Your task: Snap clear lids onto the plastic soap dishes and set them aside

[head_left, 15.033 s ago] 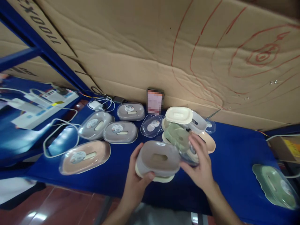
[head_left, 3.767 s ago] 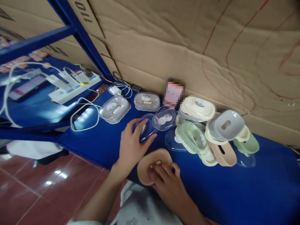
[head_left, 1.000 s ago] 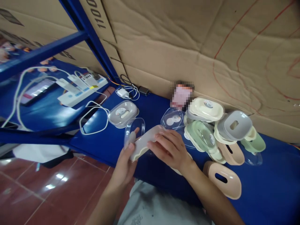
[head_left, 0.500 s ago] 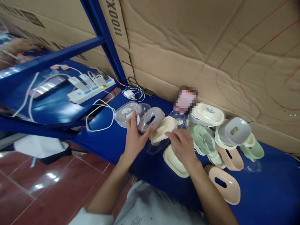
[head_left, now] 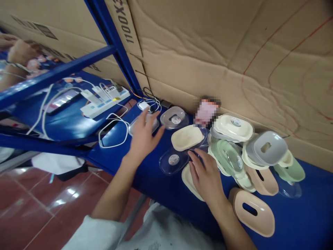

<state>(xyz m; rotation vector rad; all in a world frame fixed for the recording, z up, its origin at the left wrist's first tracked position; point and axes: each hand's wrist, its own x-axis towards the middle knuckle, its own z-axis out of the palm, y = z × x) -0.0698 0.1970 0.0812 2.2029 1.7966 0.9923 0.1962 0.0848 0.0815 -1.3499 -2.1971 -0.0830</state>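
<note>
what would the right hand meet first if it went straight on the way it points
Probably the cream oval tray, just ahead of the right hand; the height gap between them is unclear.

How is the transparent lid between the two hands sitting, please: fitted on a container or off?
Off: the transparent lid lies directly on the blue table, whose colour shows through around its round sticker.

Cardboard wall (head_left: 187, 52) behind blue tbl (head_left: 307, 225); blue frame (head_left: 116, 48) on L; red-brown tiled flr (head_left: 85, 205) w/ glare (head_left: 71, 191).
</note>
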